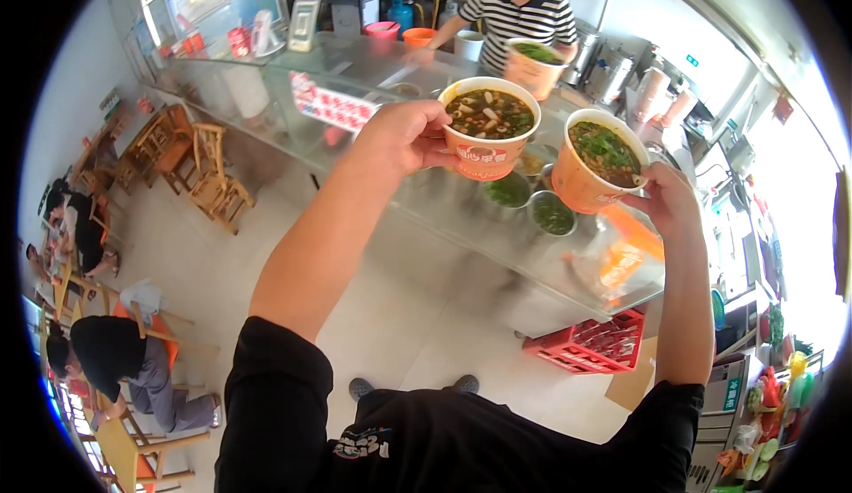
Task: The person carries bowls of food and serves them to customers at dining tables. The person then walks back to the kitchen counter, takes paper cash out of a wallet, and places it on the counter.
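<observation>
Stretched out ahead, my left hand [410, 138] grips the side of a paper soup bowl [486, 157] with dark broth, pale pieces and green bits in it. My right hand [664, 198] pinches the rim and wall of a second paper soup bowl [581, 182], tilted a little, its soup topped with chopped greens. Both bowls are in the air above the glass counter [426, 196]. Behind them a person in a striped shirt [524, 18] holds a third paper bowl [532, 71] with greens on top.
Metal bowls of chopped greens [552, 214] sit at the counter, with an orange plastic bag [621, 258] nearby. A red crate [590, 344] stands on the floor below. At left are wooden chairs [213, 173] and seated people [124, 360].
</observation>
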### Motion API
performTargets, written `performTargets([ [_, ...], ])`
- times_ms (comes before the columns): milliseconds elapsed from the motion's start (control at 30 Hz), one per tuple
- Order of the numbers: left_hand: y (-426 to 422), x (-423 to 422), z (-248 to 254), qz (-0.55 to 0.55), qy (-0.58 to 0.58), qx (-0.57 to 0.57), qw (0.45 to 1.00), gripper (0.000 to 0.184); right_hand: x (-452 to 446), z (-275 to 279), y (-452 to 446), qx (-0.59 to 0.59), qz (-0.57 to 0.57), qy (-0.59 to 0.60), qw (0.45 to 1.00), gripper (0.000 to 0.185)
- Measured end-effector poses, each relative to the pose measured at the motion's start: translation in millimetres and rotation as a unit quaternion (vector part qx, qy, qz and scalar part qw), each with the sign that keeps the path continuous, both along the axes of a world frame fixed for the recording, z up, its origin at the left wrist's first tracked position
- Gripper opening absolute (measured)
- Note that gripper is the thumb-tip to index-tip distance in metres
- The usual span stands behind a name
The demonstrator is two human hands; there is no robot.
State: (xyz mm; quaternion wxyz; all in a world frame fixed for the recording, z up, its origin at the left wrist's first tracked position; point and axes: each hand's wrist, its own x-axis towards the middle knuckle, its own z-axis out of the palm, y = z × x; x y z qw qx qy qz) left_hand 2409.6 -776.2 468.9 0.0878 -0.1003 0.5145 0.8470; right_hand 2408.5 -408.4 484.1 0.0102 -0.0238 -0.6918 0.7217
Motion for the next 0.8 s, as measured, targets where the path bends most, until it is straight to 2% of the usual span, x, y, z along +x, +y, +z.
performTargets([
  [67, -55.5, 20.1, -17.6, 0.0, -0.003, 0.021, 1.0, 0.028, 17.6, -12.6, -60.7, -0.015, 0.002, -0.006, 1.0, 0.01],
  [133, -112.6, 46.6, -31.0, 0.032, -0.003, -0.01, 0.999, 0.029, 31.6, -25.1, -125.5, -0.029, 0.028, -0.023, 0.999, 0.009],
  [200, -173.7, 76.1, -46.3, 0.079, -0.015, 0.015, 0.997, 0.027, 39.2, -44.8, -189.9, -0.032, 0.068, -0.045, 0.996, 0.008],
  [267, -237.0, 111.2, -56.1, 0.087, -0.048, 0.012, 0.995, 0.016, 43.0, -66.6, -255.3, -0.052, 0.105, -0.071, 0.991, 0.01],
  [333, -296.0, 150.7, -65.1, 0.139, -0.063, 0.01, 0.988, 0.013, 49.3, -87.0, -327.4, -0.065, 0.16, -0.084, 0.981, 0.015],
  [400, -326.9, 174.6, -83.7, 0.165, -0.087, 0.005, 0.982, 0.017, 43.1, -116.7, -375.0, -0.074, 0.223, -0.104, 0.966, 0.02],
  [533, -423.9, 242.6, -117.6, 0.269, -0.07, 0.03, 0.96, 0.008, 40.4, -157.9, -508.1, -0.051, 0.326, -0.135, 0.934, 0.025],
  [600, -471.1, 269.5, -130.0, 0.34, -0.089, 0.027, 0.936, 0.008, 50.5, -160.3, -589.3, -0.052, 0.391, -0.145, 0.907, 0.025],
  [667, -494.2, 271.7, -136.4, 0.39, -0.094, 0.024, 0.916, 0.009, 23.7, -175.5, -636.2, -0.051, 0.425, -0.164, 0.889, 0.015],
  [733, -546.7, 280.7, -132.7, 0.425, -0.121, 0.007, 0.897, 0.021, 0.9, -192.6, -715.3, -0.048, 0.474, -0.165, 0.864, 0.01],
  [800, -593.8, 306.7, -140.7, 0.461, -0.149, 0.0, 0.875, 0.023, 2.5, -207.3, -790.3, -0.042, 0.507, -0.176, 0.842, 0.008],
])
